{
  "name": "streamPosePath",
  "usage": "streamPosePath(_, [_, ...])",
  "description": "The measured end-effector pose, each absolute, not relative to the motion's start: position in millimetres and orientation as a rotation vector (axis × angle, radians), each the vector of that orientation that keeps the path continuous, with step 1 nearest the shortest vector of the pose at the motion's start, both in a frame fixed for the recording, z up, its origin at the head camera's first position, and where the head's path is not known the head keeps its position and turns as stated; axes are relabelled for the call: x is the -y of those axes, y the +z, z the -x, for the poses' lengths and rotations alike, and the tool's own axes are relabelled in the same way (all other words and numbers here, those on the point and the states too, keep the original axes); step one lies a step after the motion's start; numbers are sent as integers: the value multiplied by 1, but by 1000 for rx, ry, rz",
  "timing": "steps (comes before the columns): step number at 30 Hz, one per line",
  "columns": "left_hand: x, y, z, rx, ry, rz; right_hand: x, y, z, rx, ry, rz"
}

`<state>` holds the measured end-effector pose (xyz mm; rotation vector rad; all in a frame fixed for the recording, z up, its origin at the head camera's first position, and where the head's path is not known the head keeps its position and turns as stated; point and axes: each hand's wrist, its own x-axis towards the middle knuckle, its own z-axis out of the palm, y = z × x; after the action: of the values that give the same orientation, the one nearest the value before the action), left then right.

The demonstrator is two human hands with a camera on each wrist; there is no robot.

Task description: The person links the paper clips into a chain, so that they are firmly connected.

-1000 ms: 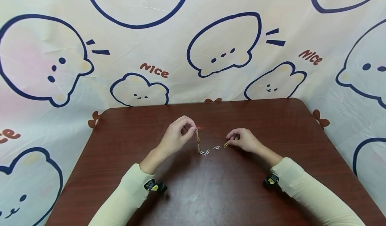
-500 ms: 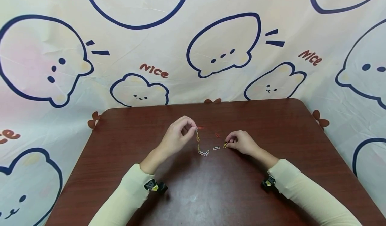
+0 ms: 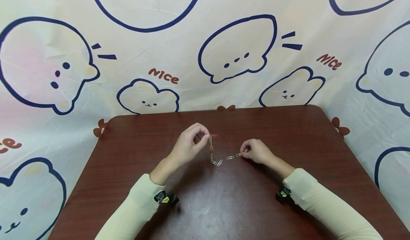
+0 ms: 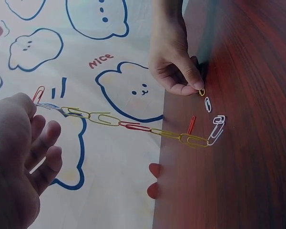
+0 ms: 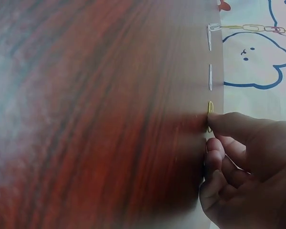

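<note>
My left hand (image 3: 192, 140) pinches the upper end of a paper clip chain (image 4: 105, 118), at a red clip. The chain is linked from yellow, red and white clips and hangs down. Its lowest white clips (image 3: 216, 163) lie on the table. My right hand (image 3: 257, 151) holds a loose yellow paper clip (image 5: 210, 109) at the tabletop, between thumb and a finger that is partly hidden. A loose white paper clip (image 3: 230, 157) lies between that yellow clip and the chain's lower end, touching neither.
Farther back on the brown table (image 3: 205, 204) lies a loose red paper clip (image 3: 231, 144). A cartoon-printed cloth (image 3: 189, 55) stands behind the table and at its sides.
My right hand has shifted slightly left with the yellow clip, which has turned flatter and come nearer the loose white clip. The left hand has barely moved.
</note>
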<state>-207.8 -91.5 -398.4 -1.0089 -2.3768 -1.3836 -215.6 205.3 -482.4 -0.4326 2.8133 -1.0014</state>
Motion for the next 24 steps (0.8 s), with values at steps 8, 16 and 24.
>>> streamPosePath(8, [89,-399,207,2392,-1374,1004,-203,-482,210,-2847,-929,428])
streamPosePath(16, [88,-398,207,2366,-1380,1013,-210,-481,209,-2866,-994,454])
streamPosePath(24, [88,-396,209,2362,-1400,1018,-213,-459,208,-2847,-1106,470])
